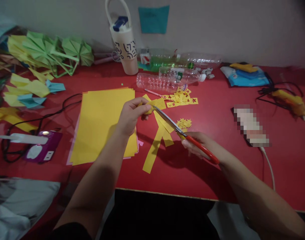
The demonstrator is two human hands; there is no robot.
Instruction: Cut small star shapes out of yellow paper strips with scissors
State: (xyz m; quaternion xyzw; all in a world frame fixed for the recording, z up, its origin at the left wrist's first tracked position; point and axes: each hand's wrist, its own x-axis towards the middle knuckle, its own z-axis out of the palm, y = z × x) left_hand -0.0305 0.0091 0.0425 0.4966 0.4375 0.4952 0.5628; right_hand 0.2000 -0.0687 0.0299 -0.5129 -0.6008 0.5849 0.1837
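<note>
Yellow strip [160,103] at scissors [180,130], well inside table edge [167,193]

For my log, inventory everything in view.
Scissors: one, red-handled, centre
Strips: several, yellow, centre
Stars: many, yellow, centre
Paper stack: one, yellow and pink, left
Pen or pencil: one, pink, centre
Bottles: several, clear or green, back
Tumbler: one, white, back
Folded shapes: many, mixed, left
Socket block: one, purple, left
Cables: several, black or white, sides
Glue gun: one, yellow, right
Packet: one, blue, right
Blurred item: one, obscured, right
Sheet: one, teal, top
Table: one, red, below
Left hand: one, bare, on strip
Right hand: one, bare, on scissors
</note>
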